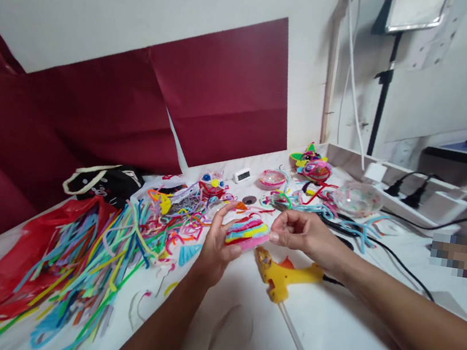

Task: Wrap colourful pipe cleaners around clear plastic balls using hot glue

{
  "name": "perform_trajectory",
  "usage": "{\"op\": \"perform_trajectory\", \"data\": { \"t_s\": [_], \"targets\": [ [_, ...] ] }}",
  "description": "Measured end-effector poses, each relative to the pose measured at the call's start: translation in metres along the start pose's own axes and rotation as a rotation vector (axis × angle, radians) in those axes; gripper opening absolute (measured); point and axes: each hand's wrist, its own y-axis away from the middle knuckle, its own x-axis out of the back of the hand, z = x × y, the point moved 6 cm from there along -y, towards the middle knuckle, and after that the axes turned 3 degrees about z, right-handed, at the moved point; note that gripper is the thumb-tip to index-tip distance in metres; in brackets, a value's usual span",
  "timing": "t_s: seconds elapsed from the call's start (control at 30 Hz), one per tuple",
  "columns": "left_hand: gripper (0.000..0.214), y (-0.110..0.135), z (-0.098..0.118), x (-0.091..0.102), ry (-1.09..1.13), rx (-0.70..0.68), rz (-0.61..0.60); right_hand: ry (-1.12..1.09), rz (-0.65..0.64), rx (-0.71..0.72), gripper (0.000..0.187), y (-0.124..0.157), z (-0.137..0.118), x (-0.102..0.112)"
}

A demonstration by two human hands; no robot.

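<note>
My left hand (218, 248) is closed around a small rounded piece covered with rows of pipe cleaners (248, 232) in red, blue, yellow and pink. At its right edge, my right hand (295, 230) pinches with thumb and forefinger, touching the pink end of a pipe cleaner there. Just below the right hand lies a yellow hot glue gun (284, 278) on its side, a long clear glue stick (300, 346) running out of its back toward the front edge.
On the left, many coloured pipe cleaners (104, 261) spill from a red plastic bag (5, 282). Behind stand decorated figures (214, 182), a clear bowl (358, 199), a small digital clock (241, 175) and a black bag (104, 183). A power strip with cables (415, 209) lines the right back.
</note>
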Motion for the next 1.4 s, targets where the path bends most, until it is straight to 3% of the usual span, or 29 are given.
{"op": "perform_trajectory", "data": {
  "t_s": [0.3, 0.6, 1.07, 1.23, 1.4],
  "targets": [
    [0.09, 0.001, -0.001, 0.001, 0.017, 0.036, -0.068, -0.055, -0.159, -0.166, 0.05, 0.001, 0.015, -0.008],
    [0.09, 0.0, -0.004, 0.002, 0.021, 0.025, -0.062, -0.108, -0.191, -0.122, 0.043, -0.001, 0.017, -0.009],
    [0.095, -0.002, -0.003, 0.004, -0.018, 0.069, -0.085, -0.08, -0.1, -0.119, 0.04, -0.004, 0.019, 0.001],
    [0.088, -0.005, -0.003, 0.011, -0.094, 0.044, -0.028, -0.027, 0.016, -0.042, 0.044, -0.005, 0.012, 0.01],
    [0.063, -0.01, -0.006, 0.025, -0.242, -0.019, 0.135, 0.062, 0.132, 0.108, 0.048, -0.006, 0.0, 0.016]
  ]
}}
